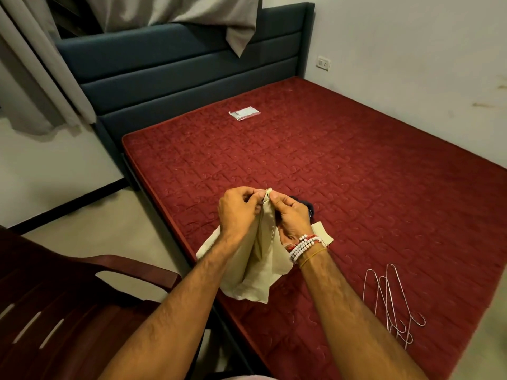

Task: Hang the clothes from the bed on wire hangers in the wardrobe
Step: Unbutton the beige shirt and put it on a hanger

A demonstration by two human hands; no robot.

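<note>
I am holding a pale cream garment (260, 259) up over the near corner of the bed (343, 171). My left hand (238, 208) and my right hand (290, 212) meet at its top edge, almost touching each other. The fingers (251, 193) of my left hand are closed in a pinch on the cloth, and my right hand's are pinched shut on the same bunched edge from the other side. The rest of the garment hangs down between my forearms, its lower folds spreading out past the edge of the mattress towards the floor. A second flap of it shows beyond my right wrist, by my bead bracelets (303, 246).

Just behind my right hand a dark piece of clothing (307, 205) lies on the red mattress, mostly hidden, so I cannot tell what it is. Several wire hangers (389, 300) lie together on the mattress to my right, near its close edge and apart from the garment. Farther up the bed, near the blue headboard (175, 67), sits a small clear plastic packet (245, 113). A dark red plastic chair (68, 305) stands at my left, beside the bed. Grey cloth (192, 9) hangs over the top of the headboard.
</note>
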